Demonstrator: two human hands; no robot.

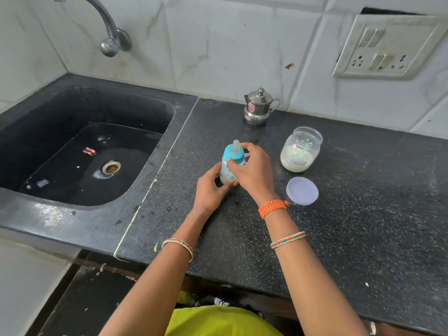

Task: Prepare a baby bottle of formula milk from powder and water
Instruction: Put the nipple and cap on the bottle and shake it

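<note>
A small baby bottle point(227, 174) with a blue collar point(233, 155) and a clear teat stands upright on the black speckled counter point(363, 202). My left hand point(209, 190) wraps its lower body. My right hand point(253, 169) grips the blue collar from the right side. The bottle holds whitish liquid. To the right sits an open clear jar of white formula powder point(300, 149) with a scoop inside. Its round lid point(302, 190) lies flat on the counter in front of it.
A small lidded steel pot point(259, 106) stands at the back against the tiled wall. A black sink point(84, 151) with a wet basin lies to the left, under a steel tap point(110, 32). A wall socket plate point(385, 44) is at the upper right.
</note>
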